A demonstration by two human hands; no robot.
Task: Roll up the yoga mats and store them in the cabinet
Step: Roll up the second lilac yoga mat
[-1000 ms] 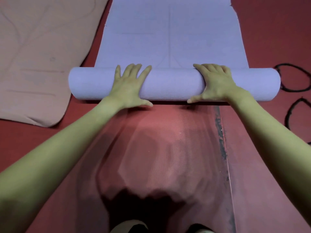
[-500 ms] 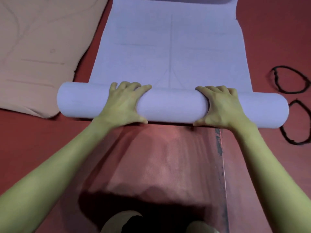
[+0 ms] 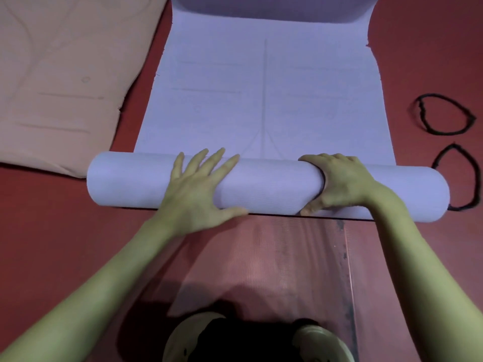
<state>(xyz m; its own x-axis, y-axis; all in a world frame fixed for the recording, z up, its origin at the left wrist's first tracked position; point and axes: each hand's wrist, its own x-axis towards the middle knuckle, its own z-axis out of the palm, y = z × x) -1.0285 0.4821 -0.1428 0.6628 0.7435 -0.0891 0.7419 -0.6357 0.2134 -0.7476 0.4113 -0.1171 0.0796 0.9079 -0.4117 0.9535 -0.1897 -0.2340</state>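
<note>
Lavender yoga mat (image 3: 264,100) lies on the red floor (image 3: 52,231), its near end wound into a thick roll (image 3: 266,186) lying crosswise, the rest still flat beyond. Left hand (image 3: 196,194) rests on the roll with fingers straight and spread, thumb at the near edge. Right hand (image 3: 342,184) curls over the roll, fingers bent down its far side, thumb underneath in front. Both forearms reach forward, extended. A beige mat (image 3: 65,82) lies to the left; two black loops (image 3: 444,116) lie to the right.

An exercise room: red padded floor (image 3: 431,35) spread with yoga mats (image 3: 261,100) and elastic loops (image 3: 444,114).
</note>
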